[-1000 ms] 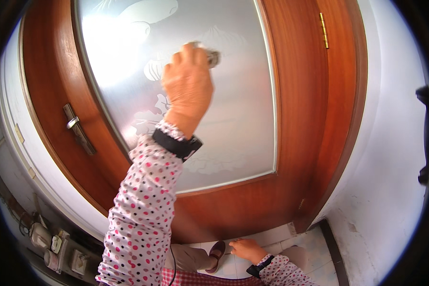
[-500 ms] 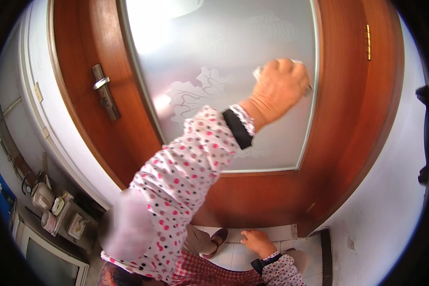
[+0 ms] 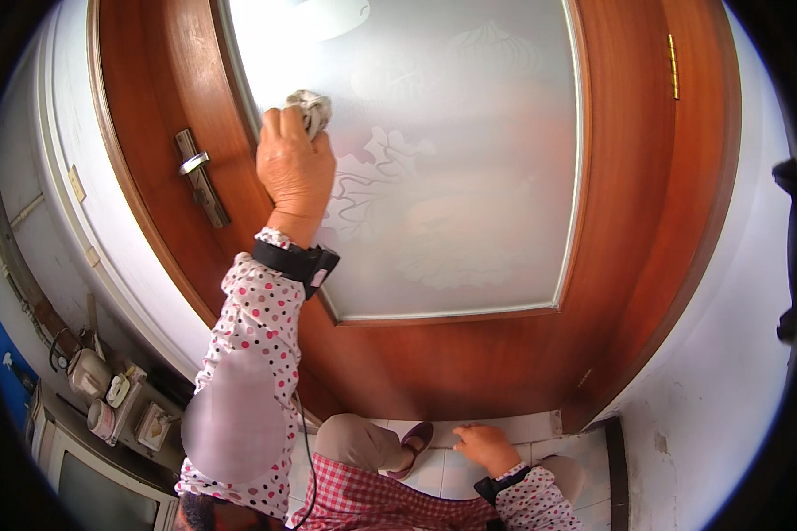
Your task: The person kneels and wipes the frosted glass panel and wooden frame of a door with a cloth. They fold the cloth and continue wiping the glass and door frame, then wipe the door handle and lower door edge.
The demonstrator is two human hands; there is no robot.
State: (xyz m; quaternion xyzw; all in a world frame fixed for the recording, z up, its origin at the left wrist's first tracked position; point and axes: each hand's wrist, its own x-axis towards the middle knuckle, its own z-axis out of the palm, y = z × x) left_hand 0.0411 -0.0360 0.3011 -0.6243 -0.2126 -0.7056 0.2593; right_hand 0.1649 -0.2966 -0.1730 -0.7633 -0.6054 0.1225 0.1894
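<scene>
My left hand [image 3: 296, 170] is raised against the frosted glass pane [image 3: 469, 195], near its left edge. Its fingers are closed round a crumpled, greyish-white cloth [image 3: 313, 112] that rests at the glass. Etched leaf shapes show on the pane just right of this hand. Low down, in front of the door's bottom, my right hand [image 3: 488, 447] hangs with loosely bent fingers and nothing visible in it. Both wrists wear black bands over dotted sleeves.
A reddish-brown wooden door [image 3: 452, 372] frames the glass. It has a metal lever handle [image 3: 195, 164] at left and a brass hinge [image 3: 674, 67] at right. A cluttered small shelf [image 3: 137, 411] stands lower left. White tiles [image 3: 469, 473] cover the floor; a white wall [image 3: 708, 416] rises at right.
My left hand has swept the cloth across the glass from the right edge to the left edge. My right hand stays low, almost where it was.
</scene>
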